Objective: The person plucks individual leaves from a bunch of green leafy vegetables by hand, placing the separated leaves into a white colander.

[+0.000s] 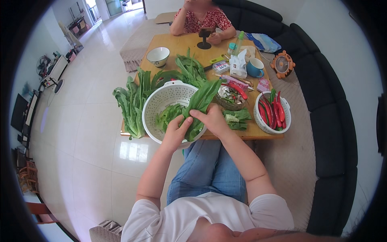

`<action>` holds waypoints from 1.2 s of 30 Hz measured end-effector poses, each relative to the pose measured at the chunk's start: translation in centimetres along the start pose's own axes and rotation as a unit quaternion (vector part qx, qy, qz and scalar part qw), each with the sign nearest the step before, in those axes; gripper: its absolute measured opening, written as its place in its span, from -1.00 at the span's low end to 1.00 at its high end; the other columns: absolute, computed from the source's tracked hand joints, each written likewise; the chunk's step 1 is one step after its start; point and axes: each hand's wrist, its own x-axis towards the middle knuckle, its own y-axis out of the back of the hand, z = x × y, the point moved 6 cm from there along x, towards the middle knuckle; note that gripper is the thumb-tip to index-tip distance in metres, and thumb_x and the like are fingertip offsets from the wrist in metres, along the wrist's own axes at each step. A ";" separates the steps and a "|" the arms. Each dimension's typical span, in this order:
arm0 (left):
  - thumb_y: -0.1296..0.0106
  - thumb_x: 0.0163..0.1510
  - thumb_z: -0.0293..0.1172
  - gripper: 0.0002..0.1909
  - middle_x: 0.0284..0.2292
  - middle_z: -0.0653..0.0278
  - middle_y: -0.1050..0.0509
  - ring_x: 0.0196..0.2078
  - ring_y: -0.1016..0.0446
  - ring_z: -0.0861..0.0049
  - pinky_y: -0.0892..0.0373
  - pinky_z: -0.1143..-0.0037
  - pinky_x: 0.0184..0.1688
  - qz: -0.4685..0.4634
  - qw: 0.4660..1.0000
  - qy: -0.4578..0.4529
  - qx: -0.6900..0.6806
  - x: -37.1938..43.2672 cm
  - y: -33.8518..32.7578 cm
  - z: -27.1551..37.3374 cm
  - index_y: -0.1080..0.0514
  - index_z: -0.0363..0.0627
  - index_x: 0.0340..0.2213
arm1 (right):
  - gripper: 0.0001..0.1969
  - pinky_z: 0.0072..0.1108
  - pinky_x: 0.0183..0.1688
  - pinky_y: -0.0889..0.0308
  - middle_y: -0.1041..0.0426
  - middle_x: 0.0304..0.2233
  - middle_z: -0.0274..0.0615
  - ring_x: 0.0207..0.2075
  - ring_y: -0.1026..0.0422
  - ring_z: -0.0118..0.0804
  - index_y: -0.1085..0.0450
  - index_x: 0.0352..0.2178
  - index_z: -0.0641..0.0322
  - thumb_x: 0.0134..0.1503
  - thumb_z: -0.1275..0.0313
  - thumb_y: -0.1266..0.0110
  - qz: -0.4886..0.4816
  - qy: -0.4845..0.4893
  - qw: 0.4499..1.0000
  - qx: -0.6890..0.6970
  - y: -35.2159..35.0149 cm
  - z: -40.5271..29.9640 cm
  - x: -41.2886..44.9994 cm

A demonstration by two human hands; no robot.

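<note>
My left hand (176, 132) and my right hand (211, 118) both grip a long green lettuce leaf (203, 96) over a white plastic colander (154, 101). Green leaf pieces (170, 115) lie inside the colander. Left of it, whole leafy lettuce heads (131, 106) rest at the table's edge, and another bunch of greens (192, 68) lies behind it. To the right of my right hand are trimmed leaves with a pale stem end (237, 118). A small basket (231, 101) beyond them holds scraps and a red chili.
On the wooden table (178, 42) stand a bowl (158, 56), a blue mug (255, 67), a tissue pack (239, 67), a white basket of red and green chilies (273, 113) and a phone stand (204, 44). A person in a red patterned top (202, 21) sits opposite.
</note>
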 end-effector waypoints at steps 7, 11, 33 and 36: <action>0.17 0.05 -0.37 -0.76 -0.45 0.23 -0.37 -0.38 -0.29 0.61 -0.22 0.61 -0.30 -0.015 0.983 -0.154 0.098 -0.9 -0.5 1.8 -0.32 -0.30 -0.31 | -0.84 -0.75 -0.61 -0.27 -0.42 -0.55 -0.32 -0.60 -0.36 -0.59 -0.37 -0.48 0.28 -0.02 0.38 -0.01 0.018 -0.147 0.966 0.210 1.9 1.6 0.8; 0.20 0.07 -0.39 -0.76 -0.34 0.22 -0.36 -0.29 -0.28 0.64 -0.19 0.62 -0.23 -0.030 0.986 -0.161 -0.035 -1.1 -0.4 1.1 -0.31 -0.31 -0.27 | -0.84 -0.71 -0.58 -0.33 -0.43 -0.53 -0.26 -0.58 -0.40 -0.51 -0.36 -0.49 0.32 -0.01 0.40 0.00 0.050 -0.150 0.945 0.287 0.7 2.6 0.5; 0.26 0.10 -0.23 -0.64 -0.28 0.22 -0.37 -0.25 -0.36 0.59 -0.30 0.60 -0.21 -0.095 0.973 0.055 -0.203 -0.3 -0.6 0.5 -0.27 -0.31 -0.22 | -0.78 -0.69 -0.31 -0.25 -0.40 -0.43 -0.36 -0.39 -0.32 -0.59 -0.36 -0.35 0.34 -0.10 0.50 -0.08 -0.144 -0.045 0.987 0.058 -1.5 0.1 -0.3; 0.25 0.09 -0.21 -0.62 -0.28 0.21 -0.37 -0.25 -0.36 0.59 -0.30 0.60 -0.21 -0.111 0.981 0.039 -0.153 -0.4 -0.2 0.3 -0.27 -0.31 -0.21 | -0.72 -0.69 -0.28 -0.26 -0.38 -0.37 -0.36 -0.34 -0.33 -0.57 -0.32 -0.27 0.33 -0.08 0.51 -0.07 -0.176 -0.067 0.979 0.075 -1.7 -0.2 -0.3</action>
